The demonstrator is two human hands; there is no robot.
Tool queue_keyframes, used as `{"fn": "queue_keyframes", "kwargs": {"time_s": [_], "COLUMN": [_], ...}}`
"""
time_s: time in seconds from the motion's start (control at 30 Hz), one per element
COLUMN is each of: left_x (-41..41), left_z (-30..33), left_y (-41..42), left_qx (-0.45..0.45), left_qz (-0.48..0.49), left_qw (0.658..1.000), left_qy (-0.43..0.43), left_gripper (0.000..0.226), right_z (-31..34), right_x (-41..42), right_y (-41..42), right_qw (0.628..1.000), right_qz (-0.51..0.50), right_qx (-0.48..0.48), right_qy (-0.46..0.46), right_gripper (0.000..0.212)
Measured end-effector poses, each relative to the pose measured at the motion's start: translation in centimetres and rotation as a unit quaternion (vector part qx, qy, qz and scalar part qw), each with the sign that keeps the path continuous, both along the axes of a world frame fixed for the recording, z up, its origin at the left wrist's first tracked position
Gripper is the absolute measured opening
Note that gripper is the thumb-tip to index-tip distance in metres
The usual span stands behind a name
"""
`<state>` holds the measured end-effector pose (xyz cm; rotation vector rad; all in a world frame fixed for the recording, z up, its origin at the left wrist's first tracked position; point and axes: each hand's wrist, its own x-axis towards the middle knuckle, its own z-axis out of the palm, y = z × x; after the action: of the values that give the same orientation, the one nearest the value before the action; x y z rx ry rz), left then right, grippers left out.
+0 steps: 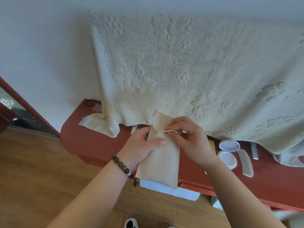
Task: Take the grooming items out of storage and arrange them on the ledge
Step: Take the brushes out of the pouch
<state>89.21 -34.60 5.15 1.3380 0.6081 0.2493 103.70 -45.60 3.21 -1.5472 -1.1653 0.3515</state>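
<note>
Beige fabric makes up the pouch (160, 155), a long flat sleeve with a fold-over flap, held up in front of the red-brown ledge (85, 140) between both hands. The left hand (141, 148) grips its left edge from behind, thumb pressed flat across the front just below the flap, forearm rising from the lower left with a beaded bracelet (122, 167) at the wrist. The right hand (189, 139) comes in from the lower right, its fingers curled and pinching the flap's free edge beside a small dark snap, the flap lifted partly off the pouch body. On the ledge to the right lie a round open case (227, 151) with its two halves side by side, a pale comb (246, 162) just beside it, and a thin metal tool (254, 151) farther right. A cream embossed towel (181, 71) hangs down the wall, its hem draping onto the ledge behind the hands.
</note>
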Motion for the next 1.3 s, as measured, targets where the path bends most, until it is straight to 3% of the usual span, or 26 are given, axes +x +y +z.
{"fn": "queue_keyframes", "kwargs": {"time_s": [0.13,0.37,0.6,0.7,0.8,0.9,0.97,1.07,1.17,1.3], "left_x": [0.0,0.0,1.0,2.3,3.9,5.4,6.6,7.9,8.0,6.2], "left_z": [0.2,0.5,0.6,-0.7,-2.7,-4.6,-5.8,-7.4,-8.7,-10.1], "left_y": [-0.1,-0.4,0.0,0.0,-0.1,-0.5,-0.9,-1.2,-1.0,-0.5], "left_qx": [-0.004,0.031,0.058,0.034,0.017,-0.008,0.028,0.113,0.159,0.241], "left_qz": [-0.002,-0.008,0.026,0.049,0.08,0.086,0.074,0.028,-0.021,-0.015], "left_qw": [1.0,0.999,0.998,0.998,0.996,0.996,0.996,0.989,0.976,0.953], "left_qy": [-0.006,0.002,0.012,0.006,0.019,0.026,0.045,0.089,0.15,0.184], "left_gripper": [0.028,0.035,0.023,0.027,0.032,0.03,0.029,0.035,0.065,0.061], "right_z": [-0.2,0.2,-0.4,-1.8,-3.8,-5.4,-6.2,-7.2,-8.7,-11.9], "right_x": [0.3,1.4,1.9,1.3,-0.6,-1.3,-1.4,-0.9,0.3,1.9], "right_y": [-0.1,-0.7,-1.4,-2.0,-2.7,-3.3,-3.9,-4.3,-4.4,-3.8], "right_qw": [0.998,0.955,0.943,0.963,0.977,0.933,0.908,0.896,0.878,0.87], "right_qz": [0.024,0.081,0.07,-0.015,-0.184,-0.214,-0.208,-0.233,-0.289,-0.307], "right_qx": [0.006,0.008,-0.023,-0.054,-0.105,-0.188,-0.19,-0.175,-0.184,-0.25], "right_qy": [-0.061,-0.284,-0.324,-0.265,-0.033,0.218,0.309,0.336,0.335,0.294], "right_gripper": [0.015,0.025,0.032,0.039,0.053,0.042,0.032,0.024,0.022,0.025]}}
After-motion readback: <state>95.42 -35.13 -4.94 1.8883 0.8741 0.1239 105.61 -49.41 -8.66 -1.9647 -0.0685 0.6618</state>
